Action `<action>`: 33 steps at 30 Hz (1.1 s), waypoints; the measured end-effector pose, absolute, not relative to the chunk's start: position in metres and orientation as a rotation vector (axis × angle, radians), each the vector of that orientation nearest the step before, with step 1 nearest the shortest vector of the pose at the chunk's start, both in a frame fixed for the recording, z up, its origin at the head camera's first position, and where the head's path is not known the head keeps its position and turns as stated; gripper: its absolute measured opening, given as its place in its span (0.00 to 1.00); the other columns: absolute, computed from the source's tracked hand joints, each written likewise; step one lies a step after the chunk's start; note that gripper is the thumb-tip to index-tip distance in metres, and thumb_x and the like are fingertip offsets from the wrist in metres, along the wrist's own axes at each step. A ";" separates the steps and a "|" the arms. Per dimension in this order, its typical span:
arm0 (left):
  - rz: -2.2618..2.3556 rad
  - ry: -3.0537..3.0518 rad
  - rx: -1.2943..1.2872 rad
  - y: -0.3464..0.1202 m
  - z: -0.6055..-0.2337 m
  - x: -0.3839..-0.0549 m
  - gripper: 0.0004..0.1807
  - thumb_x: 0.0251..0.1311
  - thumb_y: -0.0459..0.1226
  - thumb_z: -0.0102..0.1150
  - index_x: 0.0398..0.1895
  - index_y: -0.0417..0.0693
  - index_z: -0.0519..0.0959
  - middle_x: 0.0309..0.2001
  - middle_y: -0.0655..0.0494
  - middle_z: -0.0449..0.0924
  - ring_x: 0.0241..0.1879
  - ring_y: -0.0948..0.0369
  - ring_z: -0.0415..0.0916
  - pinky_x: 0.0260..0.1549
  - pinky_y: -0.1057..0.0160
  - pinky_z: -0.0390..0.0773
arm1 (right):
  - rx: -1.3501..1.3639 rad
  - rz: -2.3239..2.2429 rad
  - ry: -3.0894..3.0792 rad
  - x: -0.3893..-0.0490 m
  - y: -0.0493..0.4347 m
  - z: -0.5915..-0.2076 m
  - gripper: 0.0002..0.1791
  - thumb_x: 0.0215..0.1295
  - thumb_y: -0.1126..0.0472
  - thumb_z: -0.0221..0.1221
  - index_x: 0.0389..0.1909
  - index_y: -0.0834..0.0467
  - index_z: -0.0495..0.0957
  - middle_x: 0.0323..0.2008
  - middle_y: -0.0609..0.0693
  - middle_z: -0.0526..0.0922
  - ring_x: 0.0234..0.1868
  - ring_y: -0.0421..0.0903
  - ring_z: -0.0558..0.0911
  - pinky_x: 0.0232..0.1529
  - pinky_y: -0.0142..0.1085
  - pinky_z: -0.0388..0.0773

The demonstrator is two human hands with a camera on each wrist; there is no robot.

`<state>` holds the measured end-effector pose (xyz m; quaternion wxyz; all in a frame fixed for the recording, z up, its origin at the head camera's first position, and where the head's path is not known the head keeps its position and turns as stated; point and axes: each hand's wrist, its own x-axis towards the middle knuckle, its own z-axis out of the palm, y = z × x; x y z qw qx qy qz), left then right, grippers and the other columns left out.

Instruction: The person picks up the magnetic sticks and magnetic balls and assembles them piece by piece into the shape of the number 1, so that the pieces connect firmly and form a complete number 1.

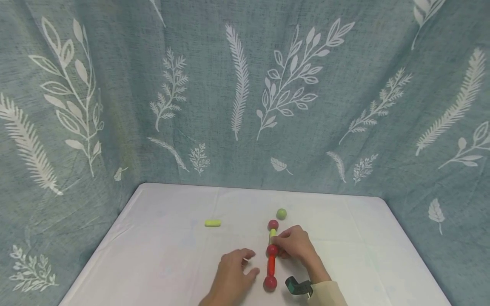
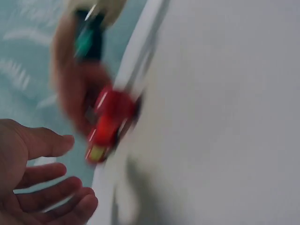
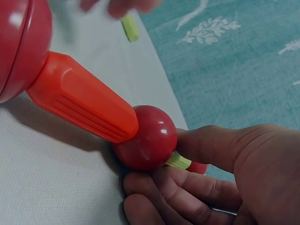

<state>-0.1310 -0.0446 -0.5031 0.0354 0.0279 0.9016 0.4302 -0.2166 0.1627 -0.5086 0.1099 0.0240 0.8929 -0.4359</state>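
Observation:
A chain of toy balls and rods lies on the white table. Its near red ball (image 1: 270, 283), an orange-red rod (image 1: 271, 266), a middle red ball (image 1: 272, 250), a yellow-green rod (image 1: 273, 233) and a far red ball (image 1: 273, 225) form a line. My right hand (image 1: 295, 244) grips the chain at the yellow-green rod, just beyond the middle ball; in the right wrist view its thumb and fingers lie around that spot. My left hand (image 1: 232, 272) hovers left of the chain, fingers apart and loosely bent, holding nothing. The left wrist view is blurred.
Beyond the chain's far end sits a loose green ball (image 1: 281, 213). A loose yellow-green rod (image 1: 212, 223) lies farther left on the white table (image 1: 164, 250). A blue-green curtain (image 1: 214, 93) with white leaf prints stands behind and along the sides.

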 end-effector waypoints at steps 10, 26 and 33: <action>1.671 2.998 0.223 -0.144 -0.504 -0.187 0.22 0.57 0.28 0.81 0.56 0.39 0.88 0.55 0.45 0.91 0.55 0.47 0.90 0.57 0.54 0.88 | 0.060 -1.293 2.604 -0.219 0.165 -0.511 0.10 0.68 0.57 0.71 0.35 0.61 0.91 0.24 0.49 0.88 0.25 0.43 0.85 0.30 0.35 0.85; 1.762 2.849 0.273 -0.188 -0.520 -0.231 0.20 0.62 0.27 0.77 0.57 0.40 0.89 0.56 0.44 0.92 0.59 0.44 0.89 0.61 0.50 0.86 | 0.058 -1.318 2.566 -0.221 0.166 -0.512 0.10 0.69 0.56 0.71 0.35 0.61 0.91 0.25 0.49 0.89 0.27 0.43 0.85 0.31 0.34 0.85; 1.576 2.903 0.234 -0.190 -0.529 -0.242 0.18 0.63 0.29 0.76 0.57 0.41 0.89 0.53 0.46 0.93 0.57 0.48 0.90 0.61 0.48 0.85 | 0.046 -1.332 2.563 -0.221 0.168 -0.512 0.10 0.69 0.56 0.72 0.34 0.60 0.91 0.24 0.48 0.88 0.26 0.43 0.84 0.31 0.34 0.84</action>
